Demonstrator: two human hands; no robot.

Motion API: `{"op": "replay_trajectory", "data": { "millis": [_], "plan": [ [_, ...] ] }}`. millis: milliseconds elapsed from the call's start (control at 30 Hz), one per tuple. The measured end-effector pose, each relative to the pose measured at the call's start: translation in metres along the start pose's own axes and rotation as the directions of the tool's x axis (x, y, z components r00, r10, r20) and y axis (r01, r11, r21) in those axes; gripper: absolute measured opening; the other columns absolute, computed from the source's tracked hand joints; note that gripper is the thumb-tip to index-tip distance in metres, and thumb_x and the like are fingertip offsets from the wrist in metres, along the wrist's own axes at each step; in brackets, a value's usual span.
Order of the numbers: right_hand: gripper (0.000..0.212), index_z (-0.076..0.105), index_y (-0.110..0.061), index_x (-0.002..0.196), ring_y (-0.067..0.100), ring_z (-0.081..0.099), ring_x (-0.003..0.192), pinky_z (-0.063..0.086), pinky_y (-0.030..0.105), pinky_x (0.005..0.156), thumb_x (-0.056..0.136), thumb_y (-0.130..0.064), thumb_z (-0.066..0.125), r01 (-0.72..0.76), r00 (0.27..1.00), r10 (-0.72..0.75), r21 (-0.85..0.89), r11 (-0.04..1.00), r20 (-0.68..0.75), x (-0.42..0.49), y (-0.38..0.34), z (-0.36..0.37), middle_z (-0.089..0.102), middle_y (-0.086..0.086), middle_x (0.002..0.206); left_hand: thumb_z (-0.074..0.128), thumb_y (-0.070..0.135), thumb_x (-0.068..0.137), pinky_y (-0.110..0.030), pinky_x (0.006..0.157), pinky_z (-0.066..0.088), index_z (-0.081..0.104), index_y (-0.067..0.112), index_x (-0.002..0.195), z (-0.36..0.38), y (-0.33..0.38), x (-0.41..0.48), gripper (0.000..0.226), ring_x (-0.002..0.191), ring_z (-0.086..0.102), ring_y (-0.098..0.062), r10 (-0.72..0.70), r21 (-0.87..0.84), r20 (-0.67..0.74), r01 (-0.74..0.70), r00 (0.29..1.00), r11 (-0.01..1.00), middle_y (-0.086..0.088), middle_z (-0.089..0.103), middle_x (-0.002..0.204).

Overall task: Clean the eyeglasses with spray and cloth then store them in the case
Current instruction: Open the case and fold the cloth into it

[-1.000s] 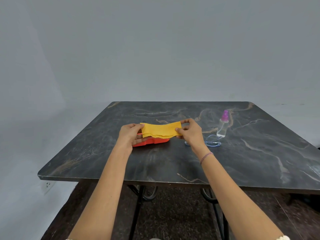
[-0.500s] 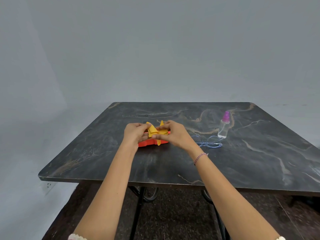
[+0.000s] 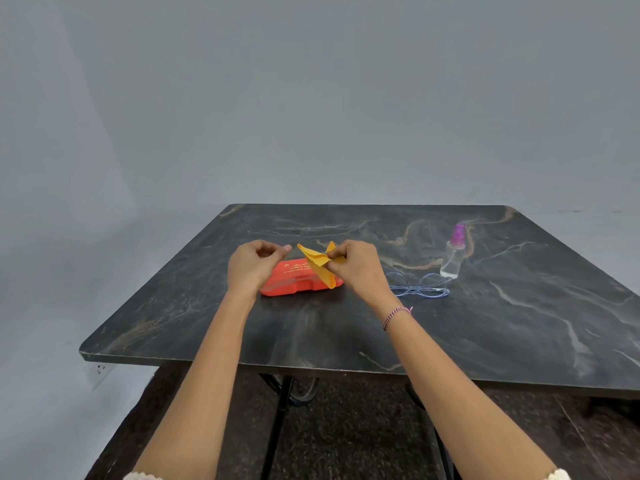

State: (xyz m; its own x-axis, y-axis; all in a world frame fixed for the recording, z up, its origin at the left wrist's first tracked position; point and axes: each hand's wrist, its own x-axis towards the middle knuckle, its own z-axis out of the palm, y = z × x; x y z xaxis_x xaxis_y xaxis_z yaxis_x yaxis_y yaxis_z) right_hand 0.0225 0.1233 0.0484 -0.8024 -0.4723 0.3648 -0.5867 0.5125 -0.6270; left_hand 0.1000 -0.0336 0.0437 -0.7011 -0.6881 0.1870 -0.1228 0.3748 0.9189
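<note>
Left hand (image 3: 254, 266) has let go of cloth (image 3: 317, 263); right hand (image 3: 358, 268) alone pinches it, folded, over case (image 3: 291, 284).
Table (image 3: 519, 323), dk marble: red case closed, ctr; glasses (image 3: 419, 288) flat, near R of case; spray bottle (image 3: 453, 254) upright just behind glasses. L fingers curled, empty.
</note>
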Motion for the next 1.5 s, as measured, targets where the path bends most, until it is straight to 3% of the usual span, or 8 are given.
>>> {"op": "replay_trajectory", "data": {
  "millis": [233,367,433,567,733,867,1300,1500],
  "plan": [
    [0.021,0.073,-0.009,0.099,0.020,0.061,0.093,0.037,0.019,0.074,0.081,-0.012,0.064,-0.024,1.000,0.024,-0.039,0.999,-0.019,0.002,0.004,-0.003,0.071,0.007,0.101,0.081,0.030,0.068,-0.037,0.102,0.036,0.060,0.025,0.119,-0.021,-0.032,0.018,0.055,0.128,0.044,-0.022,0.016,0.362,0.220,-0.097,0.975,0.927,-0.004,0.052,0.135],
    [0.022,0.072,-0.010,0.102,0.019,0.061,0.096,0.041,0.023,0.079,0.082,-0.011,0.062,-0.021,1.000,0.020,-0.064,0.998,-0.021,0.000,0.003,-0.003,0.070,0.006,0.104,0.074,0.034,0.075,-0.037,0.092,0.044,0.066,0.024,0.104,-0.010,-0.031,0.010,0.031,0.115,0.053,-0.023,0.187,0.402,-0.002,-0.170,0.982,0.900,-0.006,0.059,0.118],
    [0.023,0.071,-0.009,0.103,0.020,0.061,0.098,0.042,0.024,0.082,0.082,-0.010,0.062,-0.025,1.000,0.024,-0.060,0.998,-0.016,-0.001,0.001,0.000,0.069,0.007,0.105,0.069,0.041,0.078,-0.032,0.079,0.049,0.069,0.019,0.086,0.001,-0.020,-0.003,0.023,0.094,0.063,-0.018,0.140,0.264,-0.083,-0.113,0.987,0.958,-0.003,0.067,0.096],
    [0.024,0.072,-0.011,0.102,0.022,0.060,0.101,0.043,0.028,0.086,0.081,-0.009,0.061,0.004,1.000,-0.004,-0.052,0.999,-0.012,-0.005,-0.005,0.009,0.069,0.007,0.106,0.070,0.051,0.074,-0.028,0.061,0.059,0.069,0.007,0.083,0.018,0.005,-0.021,0.045,0.071,0.069,-0.017,-0.246,-0.194,0.228,0.292,0.942,0.937,-0.010,0.072,0.080],
    [0.027,0.071,-0.015,0.106,0.018,0.058,0.100,0.033,0.013,0.072,0.079,-0.017,0.069,0.025,0.997,-0.026,0.009,1.000,0.069,-0.005,0.002,0.010,0.065,0.008,0.107,0.069,0.013,0.082,-0.020,0.045,0.055,0.065,0.000,0.092,0.021,0.007,-0.017,0.017,0.047,0.065,-0.011,-0.302,-0.354,0.270,0.386,0.914,0.852,-0.007,0.068,0.066],
    [0.027,0.071,-0.013,0.104,0.004,0.052,0.073,0.035,0.003,0.059,0.078,-0.019,0.073,-0.093,0.990,0.074,0.169,0.981,0.116,-0.007,0.020,-0.005,0.064,0.000,0.088,0.066,0.005,0.082,-0.022,0.046,0.056,0.062,0.004,0.084,0.010,-0.001,-0.011,0.005,0.047,0.064,-0.011,-0.325,-0.358,0.255,0.401,0.911,0.843,-0.008,0.064,0.072],
    [0.021,0.072,-0.012,0.103,0.012,0.053,0.075,0.040,0.020,0.075,0.083,-0.012,0.067,-0.113,0.952,0.165,-0.203,0.973,0.259,-0.019,0.033,-0.003,0.058,0.001,0.082,0.077,0.009,0.075,-0.019,0.046,0.054,0.062,0.006,0.069,0.003,-0.034,-0.018,0.017,0.043,0.063,-0.009,-0.280,0.219,0.234,0.230,0.931,0.948,-0.011,0.066,0.075],
    [0.023,0.069,-0.020,0.104,0.027,0.059,0.102,0.047,0.033,0.081,0.082,-0.026,0.069,-0.061,0.955,0.168,-0.395,0.917,0.243,-0.025,0.028,-0.002,0.062,0.007,0.113,0.070,0.054,0.073,-0.030,0.064,0.052,0.067,0.019,0.064,-0.010,-0.030,-0.021,0.037,0.068,0.065,-0.015,-0.098,0.651,0.088,0.017,0.991,0.759,0.003,0.068,0.065]
  ]
}}
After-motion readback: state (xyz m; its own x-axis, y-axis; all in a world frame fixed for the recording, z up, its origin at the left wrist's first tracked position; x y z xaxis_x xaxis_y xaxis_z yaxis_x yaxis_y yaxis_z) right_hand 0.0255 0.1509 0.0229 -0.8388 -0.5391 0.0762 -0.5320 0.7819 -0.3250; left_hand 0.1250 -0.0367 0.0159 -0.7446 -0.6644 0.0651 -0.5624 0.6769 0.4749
